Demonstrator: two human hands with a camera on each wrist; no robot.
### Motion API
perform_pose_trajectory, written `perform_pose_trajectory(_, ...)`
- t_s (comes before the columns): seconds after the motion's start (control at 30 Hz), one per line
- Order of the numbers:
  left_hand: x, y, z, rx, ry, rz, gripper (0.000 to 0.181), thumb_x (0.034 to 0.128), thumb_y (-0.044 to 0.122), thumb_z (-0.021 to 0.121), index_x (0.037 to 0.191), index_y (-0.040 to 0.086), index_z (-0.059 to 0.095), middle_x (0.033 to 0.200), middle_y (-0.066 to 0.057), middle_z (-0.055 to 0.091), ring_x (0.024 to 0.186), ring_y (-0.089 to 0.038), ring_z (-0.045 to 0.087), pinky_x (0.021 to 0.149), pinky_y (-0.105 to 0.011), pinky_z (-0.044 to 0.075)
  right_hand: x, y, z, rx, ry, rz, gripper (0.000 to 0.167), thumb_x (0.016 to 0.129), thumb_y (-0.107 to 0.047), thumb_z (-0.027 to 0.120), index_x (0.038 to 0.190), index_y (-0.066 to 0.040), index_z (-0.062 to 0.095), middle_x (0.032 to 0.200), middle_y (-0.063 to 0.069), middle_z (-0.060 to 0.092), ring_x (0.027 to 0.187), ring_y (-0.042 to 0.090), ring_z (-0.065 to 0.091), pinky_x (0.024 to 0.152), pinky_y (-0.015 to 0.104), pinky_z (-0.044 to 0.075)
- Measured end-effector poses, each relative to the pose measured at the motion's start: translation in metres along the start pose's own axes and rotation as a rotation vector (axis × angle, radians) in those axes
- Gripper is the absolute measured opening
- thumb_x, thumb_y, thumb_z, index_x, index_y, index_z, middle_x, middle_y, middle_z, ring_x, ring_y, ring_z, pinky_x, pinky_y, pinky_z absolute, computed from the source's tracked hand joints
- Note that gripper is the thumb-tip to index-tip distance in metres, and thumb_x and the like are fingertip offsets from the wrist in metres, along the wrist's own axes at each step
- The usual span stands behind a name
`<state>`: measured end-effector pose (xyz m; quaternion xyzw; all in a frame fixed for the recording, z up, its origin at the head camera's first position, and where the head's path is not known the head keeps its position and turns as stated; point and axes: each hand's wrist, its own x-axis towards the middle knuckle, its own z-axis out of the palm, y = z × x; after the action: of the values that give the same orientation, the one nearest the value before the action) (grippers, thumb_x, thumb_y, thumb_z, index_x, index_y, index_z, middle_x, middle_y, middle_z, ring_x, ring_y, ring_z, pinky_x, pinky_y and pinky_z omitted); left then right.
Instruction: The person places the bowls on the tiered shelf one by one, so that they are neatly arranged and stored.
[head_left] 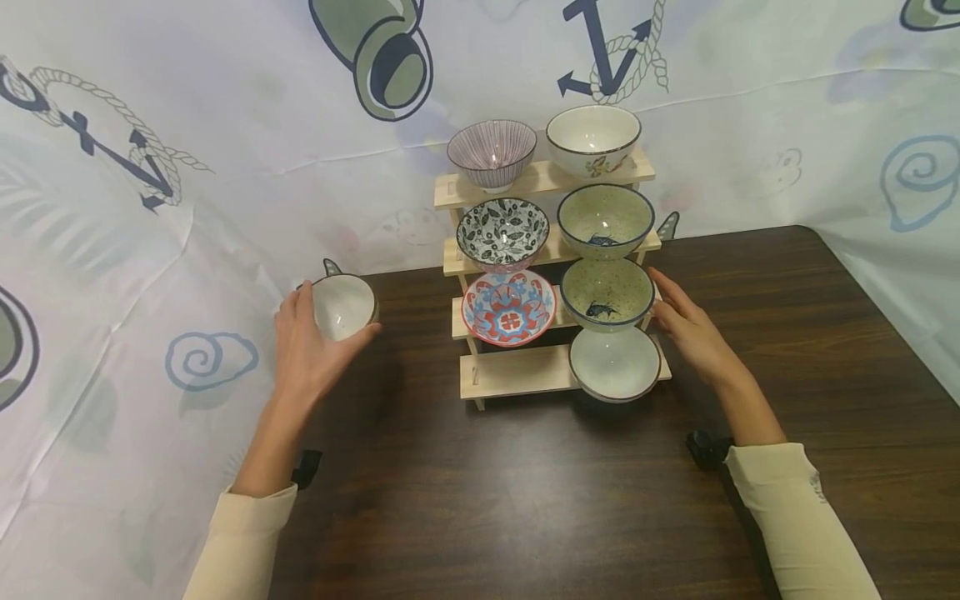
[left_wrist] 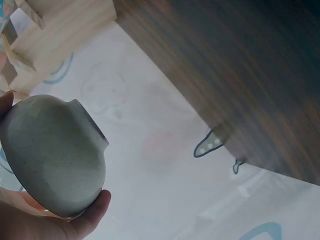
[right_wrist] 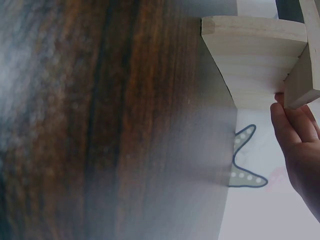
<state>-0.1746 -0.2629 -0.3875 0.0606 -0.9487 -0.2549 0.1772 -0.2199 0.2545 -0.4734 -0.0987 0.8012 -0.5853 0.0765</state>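
Note:
My left hand (head_left: 306,346) grips a small bowl (head_left: 343,308), white inside, left of a tiered wooden rack (head_left: 517,372). From the left wrist view, the bowl's (left_wrist: 55,150) pale green outside is tilted, its foot turned to the side, with the thumb and a finger at the rim. At the rack's right side is my right hand (head_left: 699,337), next to a speckled green bowl (head_left: 607,293) with a blue fish. Its fairly straight fingers (right_wrist: 287,127) touch the rack's wooden end in the right wrist view; the thumb's contact is hidden.
Other bowls stand on the rack: a striped one (head_left: 492,152), a white floral one (head_left: 592,137), a black leaf-patterned one (head_left: 502,233), a second green one (head_left: 606,218), a red-and-blue one (head_left: 510,308) and a plain white one (head_left: 615,364). Behind the dark table (head_left: 480,500) hangs a printed cloth (head_left: 262,125).

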Motion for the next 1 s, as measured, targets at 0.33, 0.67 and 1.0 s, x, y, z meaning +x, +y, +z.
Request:
perform_pose_trajectory(0.33, -0.013, 0.015, -0.011, 0.012, 0.003, 0.033, 0.112, 0.0766, 0.053, 0.084, 0.163, 0.01, 0.028, 0.16, -0.025, 0.036, 0.144, -0.048, 0.034, 0.107, -0.069, 0.038, 0.0, 0.002, 0.0, 0.004, 0.0, 0.015, 0.063, 0.111, -0.046, 0.036, 0.167, -0.037, 0.008, 0.17, 0.018, 0.025, 0.149, 0.046, 0.035, 0.118, 0.071, 0.027)
perform_pose_trajectory(0.67, -0.024, 0.025, -0.017, -0.001, -0.022, 0.056, 0.112, 0.0759, 0.054, 0.085, 0.164, 0.012, 0.029, 0.16, -0.022, 0.037, 0.145, -0.045, 0.034, 0.108, -0.067, 0.038, 0.001, 0.002, -0.001, -0.002, 0.001, 0.01, 0.063, 0.112, -0.046, 0.036, 0.167, -0.035, 0.008, 0.17, 0.019, 0.025, 0.149, 0.047, 0.035, 0.118, 0.072, 0.026)
perform_pose_trajectory(1.0, -0.036, 0.033, -0.019, -0.003, -0.01, 0.088, 0.104, 0.0741, 0.052, 0.088, 0.158, 0.012, 0.042, 0.156, -0.02, 0.042, 0.142, -0.044, 0.039, 0.108, -0.065, 0.038, 0.001, 0.003, -0.001, -0.001, -0.001, 0.016, 0.063, 0.111, -0.047, 0.036, 0.167, -0.036, 0.008, 0.169, 0.019, 0.027, 0.149, 0.047, 0.035, 0.119, 0.071, 0.026)
